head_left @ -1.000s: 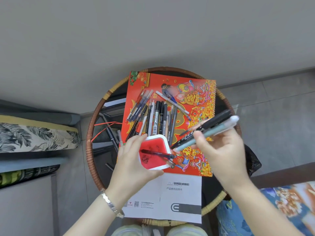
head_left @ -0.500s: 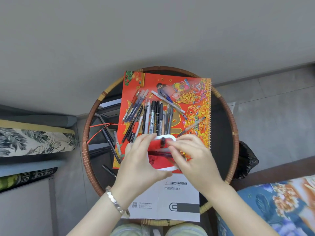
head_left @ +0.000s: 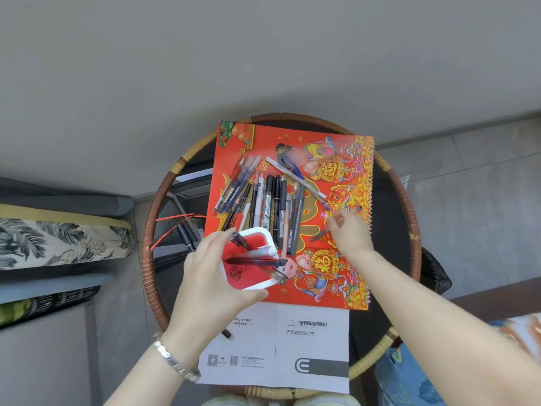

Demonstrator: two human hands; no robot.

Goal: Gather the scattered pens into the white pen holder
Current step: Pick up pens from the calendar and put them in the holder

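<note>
several pens [head_left: 257, 260] already lean inside the white pen holder [head_left: 265, 284], which the left hand [head_left: 215, 278] clasps around its side, tilting its open mouth up over the near part of the red calendar [head_left: 345, 276]. beyond that grip a loose bunch of pens [head_left: 272, 205] lies side by side on the calendar, and out to its far right the right hand [head_left: 349, 234], blurred, reaches down onto a grey pen [head_left: 317, 236]; i cannot tell if its fingers have closed. round wicker table [head_left: 149, 253] beneath, white leaflet [head_left: 292, 347] nearest the wrists.
</note>
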